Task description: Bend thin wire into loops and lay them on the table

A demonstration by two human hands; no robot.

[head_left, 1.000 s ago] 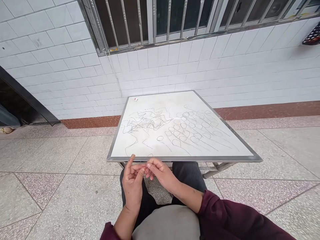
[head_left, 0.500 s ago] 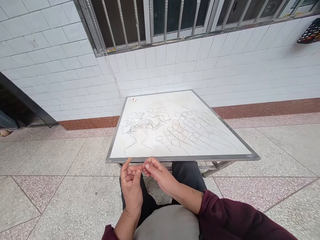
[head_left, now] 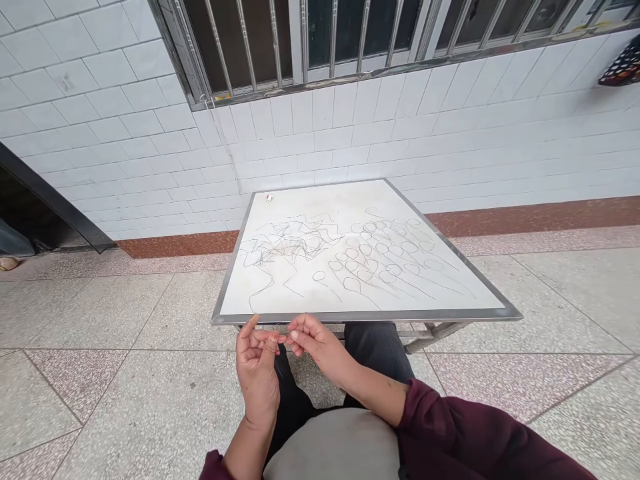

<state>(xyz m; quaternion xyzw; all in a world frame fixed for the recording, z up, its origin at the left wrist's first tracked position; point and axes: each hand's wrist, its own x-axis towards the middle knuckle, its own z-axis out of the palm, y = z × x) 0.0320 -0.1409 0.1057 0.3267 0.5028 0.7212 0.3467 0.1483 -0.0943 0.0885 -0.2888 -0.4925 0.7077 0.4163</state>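
Note:
My left hand [head_left: 259, 367] and my right hand [head_left: 320, 347] are close together just in front of the table's near edge, above my lap. Both pinch with thumb and fingers, the fingertips a small gap apart. Between them is a thin wire, so fine that it barely shows. On the white table [head_left: 300, 303] lie many similar wires: a tangled heap of bent, wavy wires [head_left: 295, 243] on the left, and wires with round loops at one end [head_left: 375, 257] spread over the right.
A small white and red object [head_left: 269, 198] sits at the table's far left corner. Behind the table stands a white tiled wall [head_left: 340, 140] with a barred window [head_left: 350, 40]. A patterned bag [head_left: 623, 67] hangs at the far right. My legs are under the table.
My left hand has shifted slightly left and away from my right hand, widening the gap between the fingertips. The wires on the table lie as before.

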